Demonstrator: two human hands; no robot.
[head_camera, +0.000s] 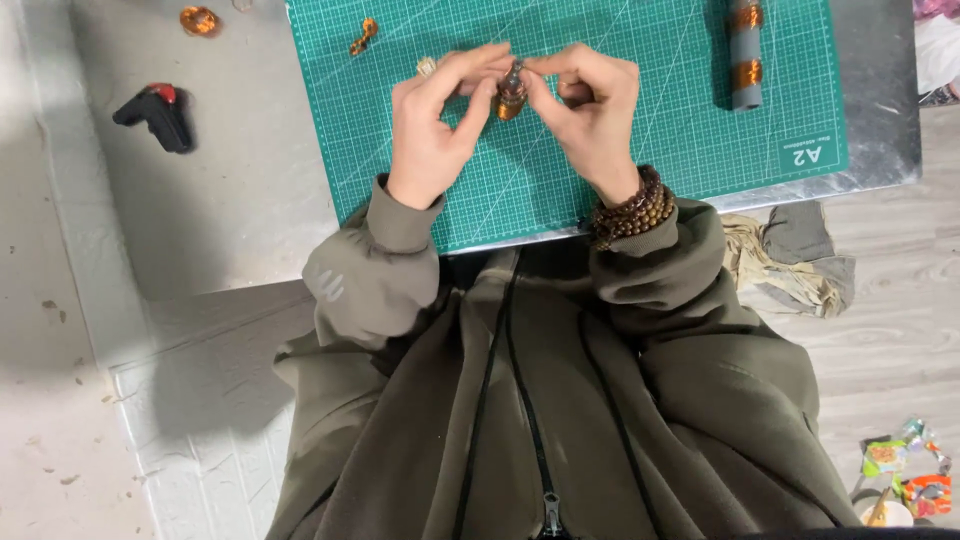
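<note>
Mid-job, I'd judge: both hands pinch a small copper-wound coil (511, 93) over the green mat (640, 150), left hand (432, 130) and right hand (590, 115) fingertips closed on it, while a grey rod (744, 52) with two finished windings lies apart at the mat's right.

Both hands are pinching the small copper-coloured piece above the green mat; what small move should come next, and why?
Probably lower the copper-wound piece onto the green cutting mat. The left hand and right hand hold it only by fingertips, in the air.
</note>
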